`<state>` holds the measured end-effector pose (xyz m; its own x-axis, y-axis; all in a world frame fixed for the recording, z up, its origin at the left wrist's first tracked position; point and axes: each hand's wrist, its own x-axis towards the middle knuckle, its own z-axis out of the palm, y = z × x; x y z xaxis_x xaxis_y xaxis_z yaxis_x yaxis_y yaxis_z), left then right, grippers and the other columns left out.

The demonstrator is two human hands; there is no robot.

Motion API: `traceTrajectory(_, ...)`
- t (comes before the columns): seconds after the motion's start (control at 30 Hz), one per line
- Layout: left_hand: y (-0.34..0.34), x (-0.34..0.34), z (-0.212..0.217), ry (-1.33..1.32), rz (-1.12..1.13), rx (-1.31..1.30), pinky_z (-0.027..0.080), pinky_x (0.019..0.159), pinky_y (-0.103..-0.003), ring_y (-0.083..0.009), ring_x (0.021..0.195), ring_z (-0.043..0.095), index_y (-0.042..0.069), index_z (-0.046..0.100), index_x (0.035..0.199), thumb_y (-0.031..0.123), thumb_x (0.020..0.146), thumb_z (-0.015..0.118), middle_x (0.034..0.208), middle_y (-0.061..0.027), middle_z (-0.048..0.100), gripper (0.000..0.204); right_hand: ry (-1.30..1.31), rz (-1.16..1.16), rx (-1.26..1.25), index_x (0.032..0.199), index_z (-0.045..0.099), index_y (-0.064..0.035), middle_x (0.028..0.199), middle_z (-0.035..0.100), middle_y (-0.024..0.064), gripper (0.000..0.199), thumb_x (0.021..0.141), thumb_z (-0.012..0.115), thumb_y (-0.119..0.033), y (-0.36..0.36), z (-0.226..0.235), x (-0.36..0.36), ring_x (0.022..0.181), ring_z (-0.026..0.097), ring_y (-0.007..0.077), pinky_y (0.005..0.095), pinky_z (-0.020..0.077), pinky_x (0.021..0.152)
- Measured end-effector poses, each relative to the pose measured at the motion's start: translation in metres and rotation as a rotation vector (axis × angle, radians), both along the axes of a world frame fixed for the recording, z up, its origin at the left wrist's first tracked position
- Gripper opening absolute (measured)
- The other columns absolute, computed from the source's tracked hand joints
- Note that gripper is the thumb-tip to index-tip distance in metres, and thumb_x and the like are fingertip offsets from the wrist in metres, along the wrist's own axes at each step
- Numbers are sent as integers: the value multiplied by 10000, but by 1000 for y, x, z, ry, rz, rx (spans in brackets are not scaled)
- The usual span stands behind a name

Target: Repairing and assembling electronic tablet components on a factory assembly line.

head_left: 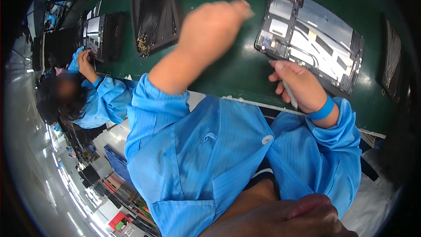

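Note:
On the green table [210, 79] lies an opened flat electronic device [324, 15] with silver plates, white strips and a small circuit board, tilted to the right. My right hand [302, 85] is at its near edge, fingers curled around a slim grey pen-like tool [288, 92]. My left hand [212, 28] is raised over the table, left of the device and apart from it. Its fingers are pressed together and slightly blurred; what they may pinch cannot be made out.
Left of my left arm stands a black tray [165, 47] with thin black cables [153, 15] with gold-coloured ends. Another dark tray [394, 72] with thin strands stands far right. At left, a co-worker in a blue sleeve [103, 105] handles a similar device [93, 26].

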<state>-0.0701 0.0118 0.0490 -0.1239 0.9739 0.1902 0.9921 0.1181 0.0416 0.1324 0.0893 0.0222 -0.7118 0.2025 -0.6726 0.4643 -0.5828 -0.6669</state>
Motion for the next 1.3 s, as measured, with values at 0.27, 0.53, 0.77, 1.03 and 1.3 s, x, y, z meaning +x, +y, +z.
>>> traceTrajectory(0.27, -32, 76, 4, -268, -437, -48, 392, 421, -295, -191, 486, 509, 100, 487, 1081, 112, 625, 525, 564, -31, 516, 457, 275, 204, 206, 990, 536, -2, 939, 561, 45, 249, 843, 453, -184, -2, 20, 30, 870, 493, 102, 232, 377, 799)
traceTrajectory(0.53, -35, 87, -15, -399, -375, 88, 427, 478, -295, -210, 541, 540, 93, 535, 987, 68, 626, 559, 653, -48, 564, 363, 39, 103, 176, 927, 562, -33, 793, 568, 42, 242, 823, 448, -219, -8, 15, 47, 684, 501, 86, 208, 417, 583)
traceTrajectory(0.77, -1, 85, -48, -293, -161, 336, 348, 785, -365, -256, 872, 487, 87, 574, 795, 97, 686, 595, 778, -43, 565, 111, 84, -618, 246, 1026, 478, -20, 719, 531, 49, 355, 796, 503, -290, 7, 18, 27, 597, 463, 79, 196, 386, 481)
traceTrajectory(1.03, 4, 85, -48, -285, -156, 275, 346, 746, -351, -226, 830, 496, 95, 588, 782, 118, 677, 602, 773, -30, 563, 108, 238, -726, 1007, 1121, 366, 47, 883, 572, 118, 453, 880, 330, -336, 12, 0, 12, 729, 517, 130, 233, 430, 636)
traceTrajectory(1.3, 6, 84, -43, -249, -158, 166, 354, 725, -350, -211, 793, 505, 100, 590, 765, 129, 678, 592, 743, -29, 556, 92, 420, -725, 972, 1075, 411, 16, 885, 576, 114, 383, 872, 379, -306, 10, -17, 10, 725, 503, 99, 220, 420, 644)
